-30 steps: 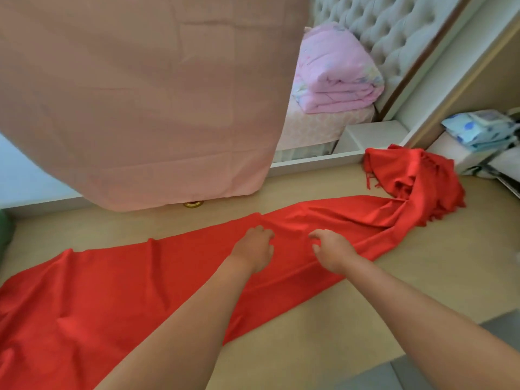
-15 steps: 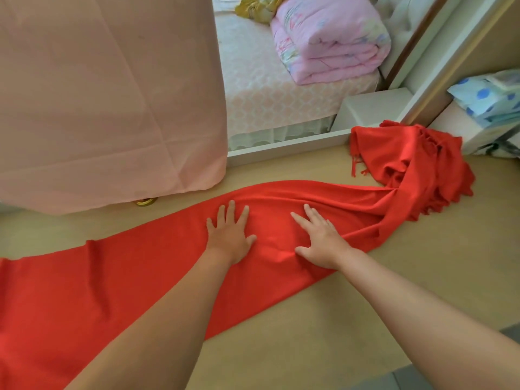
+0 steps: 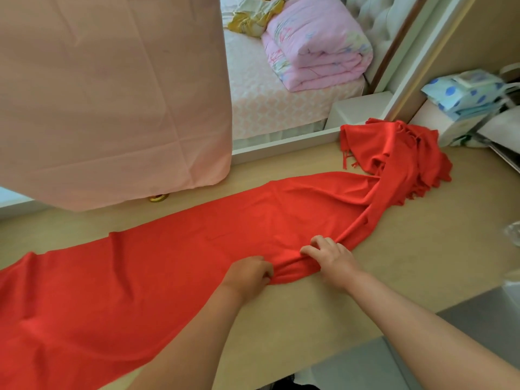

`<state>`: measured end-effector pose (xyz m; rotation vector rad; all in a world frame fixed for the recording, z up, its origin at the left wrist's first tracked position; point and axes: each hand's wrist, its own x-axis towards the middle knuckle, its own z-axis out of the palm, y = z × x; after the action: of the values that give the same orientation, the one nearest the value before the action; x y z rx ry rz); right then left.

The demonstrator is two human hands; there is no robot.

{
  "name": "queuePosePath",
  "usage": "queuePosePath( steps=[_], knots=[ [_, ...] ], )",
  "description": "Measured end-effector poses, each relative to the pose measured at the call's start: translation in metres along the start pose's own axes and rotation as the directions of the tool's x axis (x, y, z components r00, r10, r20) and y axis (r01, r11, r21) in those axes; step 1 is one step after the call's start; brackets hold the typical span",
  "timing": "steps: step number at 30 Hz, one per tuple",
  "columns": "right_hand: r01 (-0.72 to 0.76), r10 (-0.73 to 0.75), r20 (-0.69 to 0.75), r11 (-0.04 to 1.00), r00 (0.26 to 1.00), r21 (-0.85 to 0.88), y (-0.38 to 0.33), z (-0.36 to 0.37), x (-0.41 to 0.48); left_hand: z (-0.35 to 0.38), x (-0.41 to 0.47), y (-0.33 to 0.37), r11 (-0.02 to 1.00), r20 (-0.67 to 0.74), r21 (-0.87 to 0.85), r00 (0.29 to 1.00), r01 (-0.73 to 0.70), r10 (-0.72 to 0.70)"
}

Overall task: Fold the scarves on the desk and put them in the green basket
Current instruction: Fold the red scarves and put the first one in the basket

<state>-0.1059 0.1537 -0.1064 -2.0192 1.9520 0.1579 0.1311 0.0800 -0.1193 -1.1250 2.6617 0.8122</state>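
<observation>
Red scarf (image 3: 168, 263) laid out long across table (image 3: 408, 249), running near left to far right. Far-right end bunched in heap, fringe showing. Left hand (image 3: 247, 274) and right hand (image 3: 332, 257) both at scarf's near edge around middle, close together, fingers curled, each gripping fabric. Small ridge of cloth bunched between them. Rest of scarf mostly flat, few wrinkles at left. Pink sheet (image 3: 112, 94) hangs over far left. Folded pink quilt (image 3: 315, 43) on bed beyond table. Blue-dotted packs (image 3: 464, 91) stacked far right.
</observation>
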Motion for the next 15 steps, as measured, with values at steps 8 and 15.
queuePosePath(
  steps=[8,15],
  knots=[
    [-0.125,0.084,0.196,0.970,0.977,0.208,-0.015,-0.004,-0.045,-0.016,-0.020,0.026,0.996,0.452,0.077,0.888,0.051,-0.081],
    [-0.257,0.236,0.104,0.898,0.966,0.357,0.025,-0.047,-0.046,-0.038,0.025,0.084,0.994,0.306,0.099,0.949,0.046,-0.074]
  ],
)
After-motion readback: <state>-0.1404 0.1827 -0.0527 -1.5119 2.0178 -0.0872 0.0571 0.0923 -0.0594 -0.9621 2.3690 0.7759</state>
